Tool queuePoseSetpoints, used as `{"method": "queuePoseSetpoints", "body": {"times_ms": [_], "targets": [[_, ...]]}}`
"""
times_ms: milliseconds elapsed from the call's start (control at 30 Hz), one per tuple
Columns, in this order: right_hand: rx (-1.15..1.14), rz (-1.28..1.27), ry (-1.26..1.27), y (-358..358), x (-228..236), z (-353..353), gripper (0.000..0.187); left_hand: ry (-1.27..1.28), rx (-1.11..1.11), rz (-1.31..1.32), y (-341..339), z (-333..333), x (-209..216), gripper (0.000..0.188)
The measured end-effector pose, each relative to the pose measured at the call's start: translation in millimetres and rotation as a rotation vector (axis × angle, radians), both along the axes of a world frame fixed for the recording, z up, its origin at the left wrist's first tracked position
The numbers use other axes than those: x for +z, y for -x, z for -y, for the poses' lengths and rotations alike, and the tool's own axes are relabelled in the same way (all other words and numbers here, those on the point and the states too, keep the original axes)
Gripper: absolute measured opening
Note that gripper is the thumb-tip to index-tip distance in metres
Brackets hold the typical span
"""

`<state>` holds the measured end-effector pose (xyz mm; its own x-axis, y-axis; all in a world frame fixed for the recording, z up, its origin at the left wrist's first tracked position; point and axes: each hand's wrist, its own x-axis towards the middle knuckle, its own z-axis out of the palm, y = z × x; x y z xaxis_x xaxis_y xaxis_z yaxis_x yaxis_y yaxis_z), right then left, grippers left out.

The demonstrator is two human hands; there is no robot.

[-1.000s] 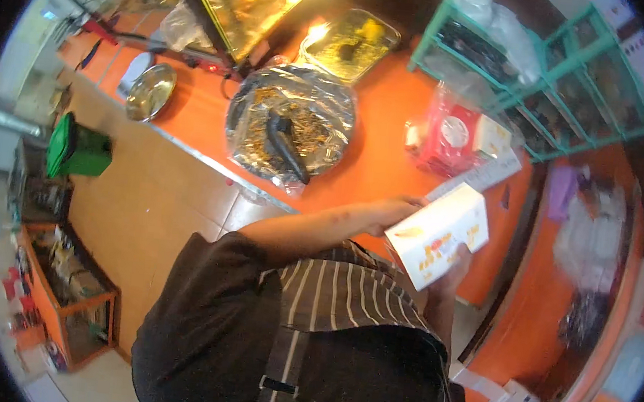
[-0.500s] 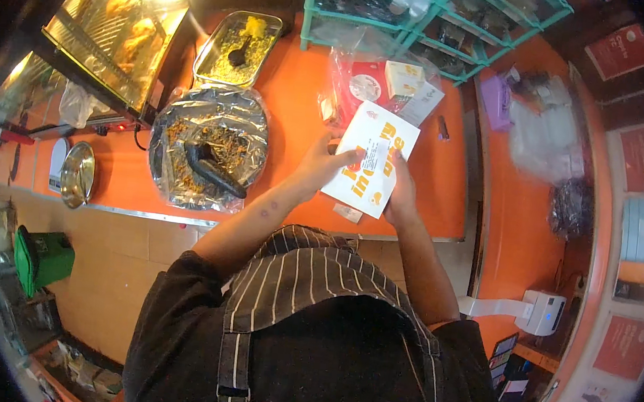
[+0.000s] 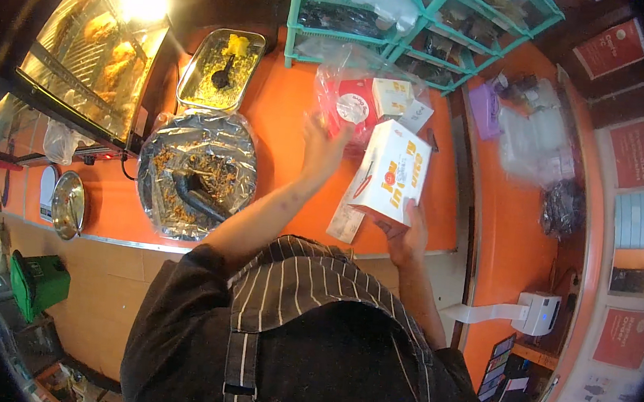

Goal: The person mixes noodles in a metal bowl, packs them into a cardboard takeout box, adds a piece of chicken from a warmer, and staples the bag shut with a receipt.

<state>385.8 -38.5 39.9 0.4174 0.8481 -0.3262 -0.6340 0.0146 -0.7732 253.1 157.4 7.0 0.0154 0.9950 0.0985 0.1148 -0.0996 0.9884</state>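
My right hand [image 3: 408, 239] grips the lower end of a white cardboard food box [image 3: 386, 168] with orange and yellow print, held tilted above the counter. My left hand [image 3: 324, 149] is off the box, its fingers apart, at the near left edge of a clear plastic bag [image 3: 329, 71]. Inside that bag lie a red packet with a round white label [image 3: 352, 106] and a smaller white and yellow box [image 3: 392, 96]. A pale paper strip [image 3: 345, 222] lies on the counter, partly hidden by the held box.
Left of my hands are a foil-lined bowl [image 3: 244, 171] with crumbs and a dark-handled scoop [image 3: 203, 200], and a metal tray [image 3: 187, 82] of yellow food. A lit display case [image 3: 128, 92] stands far left. Teal drawers [image 3: 340, 36] stand behind; a white printer [image 3: 538, 314] is right.
My left hand has let go of the box and moved to the plastic bag. The box has turned and shifted right and down in my right hand, uncovering more of the paper strip.
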Motion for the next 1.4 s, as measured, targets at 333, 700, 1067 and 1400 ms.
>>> {"method": "queuePoseSetpoints", "body": {"times_ms": [333,700,1067,1400], "targets": [[0.297,0.938,0.126,-101.2,4.2,-199.2,0.054,-0.156,0.087,-0.194,-5.7,-108.6,-17.1,0.033],[0.425,0.897,0.307,-89.7,-7.3,-248.5,0.051,-0.763,-0.302,-0.937,23.3,-92.5,-12.5,0.025],[0.391,1.081,0.211,-71.6,-32.5,-242.1,0.044,-1.167,-0.918,-0.981,47.4,-98.0,26.2,0.016],[0.556,1.825,0.476,-68.5,-2.2,-220.1,0.044,-0.493,-0.448,-0.598,59.8,-64.9,32.4,0.033]]}}
